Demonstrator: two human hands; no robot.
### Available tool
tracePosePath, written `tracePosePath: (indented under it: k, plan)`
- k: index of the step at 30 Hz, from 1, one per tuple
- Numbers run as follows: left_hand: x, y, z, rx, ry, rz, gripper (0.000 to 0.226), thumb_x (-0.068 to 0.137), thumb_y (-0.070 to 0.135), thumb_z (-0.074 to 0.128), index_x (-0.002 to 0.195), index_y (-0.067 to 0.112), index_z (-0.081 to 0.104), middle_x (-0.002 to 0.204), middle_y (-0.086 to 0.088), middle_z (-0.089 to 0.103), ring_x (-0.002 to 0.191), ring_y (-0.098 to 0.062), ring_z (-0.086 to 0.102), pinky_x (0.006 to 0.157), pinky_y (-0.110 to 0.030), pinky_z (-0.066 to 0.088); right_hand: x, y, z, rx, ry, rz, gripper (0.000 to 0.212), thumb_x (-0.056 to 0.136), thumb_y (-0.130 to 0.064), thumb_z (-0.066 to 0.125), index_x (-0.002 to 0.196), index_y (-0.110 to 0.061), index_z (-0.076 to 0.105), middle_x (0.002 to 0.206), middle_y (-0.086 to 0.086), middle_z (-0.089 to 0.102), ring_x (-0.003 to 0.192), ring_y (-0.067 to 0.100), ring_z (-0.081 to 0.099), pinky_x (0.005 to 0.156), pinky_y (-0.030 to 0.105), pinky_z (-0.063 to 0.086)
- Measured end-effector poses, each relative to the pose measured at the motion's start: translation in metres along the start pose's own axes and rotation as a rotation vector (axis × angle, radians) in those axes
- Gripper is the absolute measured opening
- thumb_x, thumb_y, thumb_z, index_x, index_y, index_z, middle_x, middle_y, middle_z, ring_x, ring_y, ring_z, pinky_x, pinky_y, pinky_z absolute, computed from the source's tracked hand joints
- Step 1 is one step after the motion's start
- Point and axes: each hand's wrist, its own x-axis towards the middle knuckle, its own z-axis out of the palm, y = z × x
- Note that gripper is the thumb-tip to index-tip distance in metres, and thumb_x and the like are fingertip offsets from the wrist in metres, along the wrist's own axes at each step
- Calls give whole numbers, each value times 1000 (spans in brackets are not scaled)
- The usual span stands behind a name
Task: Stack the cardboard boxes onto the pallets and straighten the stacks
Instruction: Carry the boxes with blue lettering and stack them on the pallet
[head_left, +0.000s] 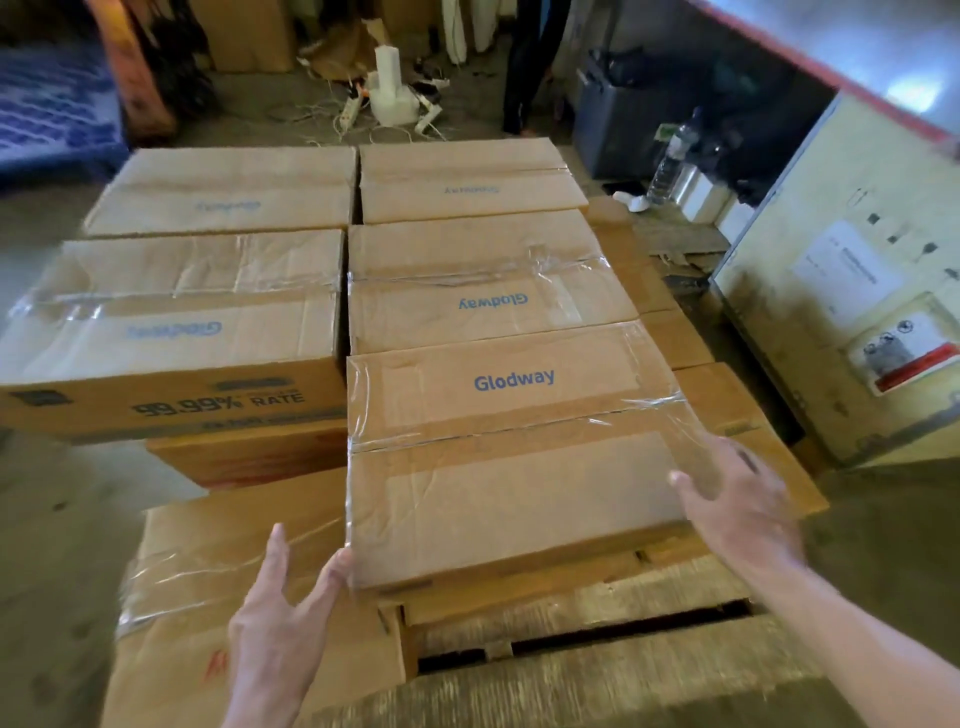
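Several brown "Glodway" cardboard boxes lie stacked in two rows. The nearest taped box tops the right row. My left hand is open, its thumb touching that box's near left corner. My right hand is open with spread fingers at the box's near right corner, fingertips on its top. A lower box with loose tape lies under my left hand. Beneath the near box, a flattened layer of cardboard shows a dark gap. No pallet is visible under the stack.
A tall pale crate with stickers stands at the right. A water bottle and a dark container are behind it. Cables and white foam litter the floor at the back. A blue pallet lies far left.
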Motion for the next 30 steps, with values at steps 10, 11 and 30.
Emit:
tracePosePath:
  k: [10,11,30]
  plan:
    - [-88,0,-335,236,446,101,68,90,44,70,148,15,50,153,-8,48,143,-27,42,116,-41,33,-221,-310,-1,-52,-251,-561,54,100,-46,54,151,-29,43,155,-3,43,143,21,35,116,32,22]
    - [-103,-5,-380,254,490,92,68,91,45,68,148,14,50,153,-7,48,143,-26,43,115,-40,34,-261,-350,1,-19,-274,-617,55,100,-46,55,150,-27,45,155,-1,44,143,21,36,116,31,22]
    - [-222,-108,-847,36,1089,-91,67,94,40,68,146,1,49,151,-17,49,140,-30,45,115,-36,34,-666,-782,71,71,-544,-1189,58,97,-52,56,148,-26,48,151,9,50,135,30,48,113,47,40]
